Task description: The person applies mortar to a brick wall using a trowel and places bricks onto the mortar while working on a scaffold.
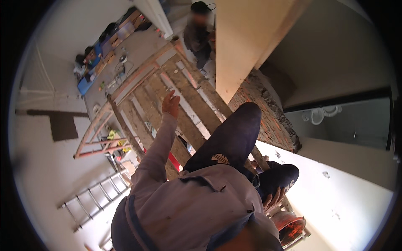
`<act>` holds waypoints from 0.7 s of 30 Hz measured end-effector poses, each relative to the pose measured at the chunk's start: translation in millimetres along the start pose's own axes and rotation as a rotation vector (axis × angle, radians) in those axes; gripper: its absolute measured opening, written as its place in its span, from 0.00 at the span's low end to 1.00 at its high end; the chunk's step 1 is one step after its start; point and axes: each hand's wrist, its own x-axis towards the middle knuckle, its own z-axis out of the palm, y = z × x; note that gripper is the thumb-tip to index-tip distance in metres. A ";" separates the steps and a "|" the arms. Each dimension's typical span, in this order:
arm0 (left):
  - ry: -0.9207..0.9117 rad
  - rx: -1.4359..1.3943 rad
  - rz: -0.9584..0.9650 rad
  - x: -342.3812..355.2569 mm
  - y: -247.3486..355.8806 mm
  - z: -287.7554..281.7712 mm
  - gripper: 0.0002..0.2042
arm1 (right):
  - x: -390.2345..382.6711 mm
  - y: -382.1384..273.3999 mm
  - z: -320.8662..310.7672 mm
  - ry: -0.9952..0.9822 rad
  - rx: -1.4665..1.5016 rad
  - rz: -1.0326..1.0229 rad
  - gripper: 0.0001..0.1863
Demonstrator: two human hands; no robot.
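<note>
My left arm reaches forward over the wooden planks (186, 92) of a scaffold platform. At its end my left hand (171, 103) is raised above the boards, fingers curled together; whatever is at the fingertips is too small to make out. My right hand (274, 200) lies against my bent leg (281, 180) in dark trousers, its fingers spread and nothing visible in them. Beside that hand hangs or stands a bucket (289, 226) with a reddish, mortar-stained inside. My other knee (247, 119) rises above the planks.
Gaps separate the planks, and a rusty scaffold frame (100, 134) borders the left side. Past the far end a person (199, 37) stands below. A rough brick edge (266, 113) and a pale panel (240, 37) flank the right. A ladder (96, 198) is lower left.
</note>
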 end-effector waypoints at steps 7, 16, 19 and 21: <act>-0.025 -0.152 -0.034 -3.9 -35.3 -37.1 0.25 | 5.0 5.0 2.1 -0.073 -0.045 -0.017 0.29; 0.016 -0.008 -0.071 78.3 -56.7 -58.3 0.24 | 17.0 -4.9 5.4 -0.112 -0.050 0.023 0.29; 0.057 -0.058 -0.048 114.0 -57.9 -80.1 0.24 | 20.2 -7.1 5.9 -0.118 -0.111 0.000 0.29; 0.046 -0.202 -0.046 120.4 -46.3 -76.2 0.23 | 22.2 -8.7 6.2 -0.124 -0.133 0.008 0.29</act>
